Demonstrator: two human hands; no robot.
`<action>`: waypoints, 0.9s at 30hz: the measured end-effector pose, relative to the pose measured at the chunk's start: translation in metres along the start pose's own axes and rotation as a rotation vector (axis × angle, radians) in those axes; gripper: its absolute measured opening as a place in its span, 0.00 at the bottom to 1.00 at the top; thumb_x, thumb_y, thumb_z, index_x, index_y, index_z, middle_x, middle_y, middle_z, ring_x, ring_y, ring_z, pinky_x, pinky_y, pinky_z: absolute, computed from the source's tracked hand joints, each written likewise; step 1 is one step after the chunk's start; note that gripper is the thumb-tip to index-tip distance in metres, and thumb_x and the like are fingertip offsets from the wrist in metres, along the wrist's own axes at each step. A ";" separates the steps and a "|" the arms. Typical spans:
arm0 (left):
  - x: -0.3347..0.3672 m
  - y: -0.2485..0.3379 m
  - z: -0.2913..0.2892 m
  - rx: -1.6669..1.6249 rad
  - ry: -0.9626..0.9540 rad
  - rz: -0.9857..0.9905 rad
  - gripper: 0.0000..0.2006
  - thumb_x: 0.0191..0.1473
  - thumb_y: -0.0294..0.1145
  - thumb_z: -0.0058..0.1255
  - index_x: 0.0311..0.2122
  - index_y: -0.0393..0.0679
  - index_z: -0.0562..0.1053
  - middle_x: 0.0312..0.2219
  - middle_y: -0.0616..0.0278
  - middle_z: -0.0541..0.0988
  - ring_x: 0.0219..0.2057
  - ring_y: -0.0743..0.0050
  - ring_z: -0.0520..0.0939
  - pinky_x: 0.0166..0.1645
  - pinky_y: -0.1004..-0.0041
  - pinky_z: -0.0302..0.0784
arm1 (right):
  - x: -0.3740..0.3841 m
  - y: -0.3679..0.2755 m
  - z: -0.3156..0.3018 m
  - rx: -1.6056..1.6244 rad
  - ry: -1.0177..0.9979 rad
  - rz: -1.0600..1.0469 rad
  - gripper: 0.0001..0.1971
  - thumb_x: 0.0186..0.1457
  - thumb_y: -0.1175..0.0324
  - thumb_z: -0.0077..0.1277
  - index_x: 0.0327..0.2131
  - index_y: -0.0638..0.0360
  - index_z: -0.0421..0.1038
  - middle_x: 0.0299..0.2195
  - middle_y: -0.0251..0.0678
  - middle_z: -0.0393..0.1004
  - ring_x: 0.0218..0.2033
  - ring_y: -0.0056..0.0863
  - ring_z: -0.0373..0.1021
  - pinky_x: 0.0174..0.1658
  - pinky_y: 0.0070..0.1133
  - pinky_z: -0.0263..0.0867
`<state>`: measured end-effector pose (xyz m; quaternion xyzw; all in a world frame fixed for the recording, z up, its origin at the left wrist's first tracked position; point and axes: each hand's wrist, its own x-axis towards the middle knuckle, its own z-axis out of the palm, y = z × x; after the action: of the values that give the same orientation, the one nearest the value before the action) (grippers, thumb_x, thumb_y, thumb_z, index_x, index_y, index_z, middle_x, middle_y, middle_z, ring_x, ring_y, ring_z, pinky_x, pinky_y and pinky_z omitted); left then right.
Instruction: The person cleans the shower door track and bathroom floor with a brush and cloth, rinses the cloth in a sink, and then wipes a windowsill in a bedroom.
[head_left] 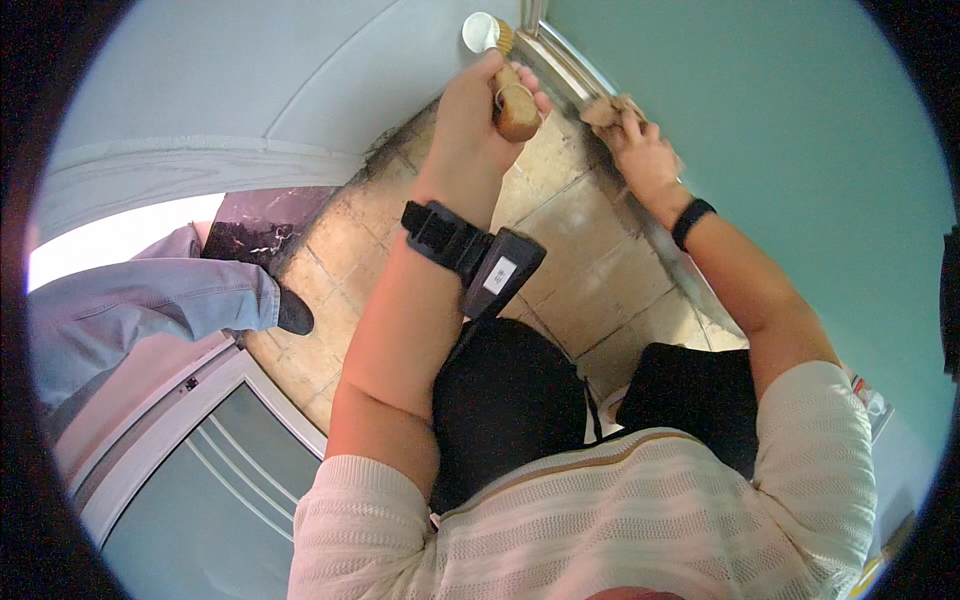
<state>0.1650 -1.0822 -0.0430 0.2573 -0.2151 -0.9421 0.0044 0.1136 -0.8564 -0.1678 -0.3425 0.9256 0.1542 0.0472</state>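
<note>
My left hand [470, 125] is wrapped round the wooden handle of a scrub brush [517, 112], the handle's rounded end turned up toward me. Beyond my fingers the brush's round white head [481, 33], edged with yellowish bristles, is near the far corner by the grey wall. My right hand [648, 160] presses a crumpled brown cloth [610, 110] against the lower edge of the green panel, beside a shiny metal rail [565, 65]. The fingers of that hand bend over the cloth and partly cover it.
Beige floor tiles [570, 235] with dark grime along the edges lie below my hands. At left stands another person's leg in light jeans [150, 305] with a dark shoe [295, 312]. A white-framed door panel [215, 470] is at lower left. The green panel [780, 120] rises at right.
</note>
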 end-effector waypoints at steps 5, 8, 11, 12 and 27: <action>0.004 -0.010 0.007 0.010 -0.012 0.017 0.07 0.53 0.29 0.39 0.35 0.37 0.61 0.23 0.55 0.70 0.22 0.64 0.71 0.26 0.65 0.73 | -0.100 0.028 0.024 -0.207 0.098 -0.090 0.23 0.44 0.72 0.49 0.48 0.51 0.64 0.48 0.41 0.56 0.37 0.38 0.66 0.31 0.26 0.73; 0.007 -0.013 0.006 -0.005 -0.104 0.009 0.07 0.54 0.28 0.38 0.36 0.36 0.60 0.23 0.54 0.69 0.22 0.63 0.71 0.26 0.65 0.72 | -0.149 0.040 0.033 -0.188 0.035 -0.083 0.24 0.42 0.72 0.51 0.48 0.53 0.64 0.50 0.42 0.55 0.37 0.39 0.66 0.31 0.26 0.73; 0.004 -0.017 0.014 0.043 -0.127 0.013 0.08 0.55 0.29 0.37 0.37 0.36 0.59 0.23 0.53 0.69 0.23 0.63 0.71 0.26 0.65 0.72 | -0.178 0.044 0.007 -0.083 -0.201 0.018 0.23 0.42 0.72 0.51 0.47 0.58 0.64 0.52 0.44 0.53 0.39 0.41 0.67 0.32 0.27 0.73; 0.001 -0.015 0.016 0.026 -0.089 0.015 0.09 0.56 0.30 0.37 0.38 0.36 0.59 0.23 0.53 0.69 0.22 0.63 0.71 0.26 0.66 0.72 | -0.177 0.044 -0.014 0.019 -0.272 0.091 0.20 0.45 0.71 0.50 0.45 0.62 0.65 0.49 0.42 0.60 0.40 0.38 0.68 0.37 0.27 0.72; -0.055 0.004 0.009 0.153 -0.061 0.155 0.13 0.60 0.40 0.38 0.38 0.38 0.64 0.27 0.58 0.72 0.26 0.67 0.74 0.30 0.65 0.74 | -0.078 0.072 -0.179 2.680 -0.382 -0.467 0.29 0.44 0.75 0.40 0.53 0.71 0.55 0.50 0.49 0.63 0.52 0.41 0.62 0.56 0.35 0.58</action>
<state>0.2076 -1.0758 -0.0083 0.2108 -0.3055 -0.9272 0.0509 0.1291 -0.8133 0.0354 -0.1551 0.2653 -0.8166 0.4887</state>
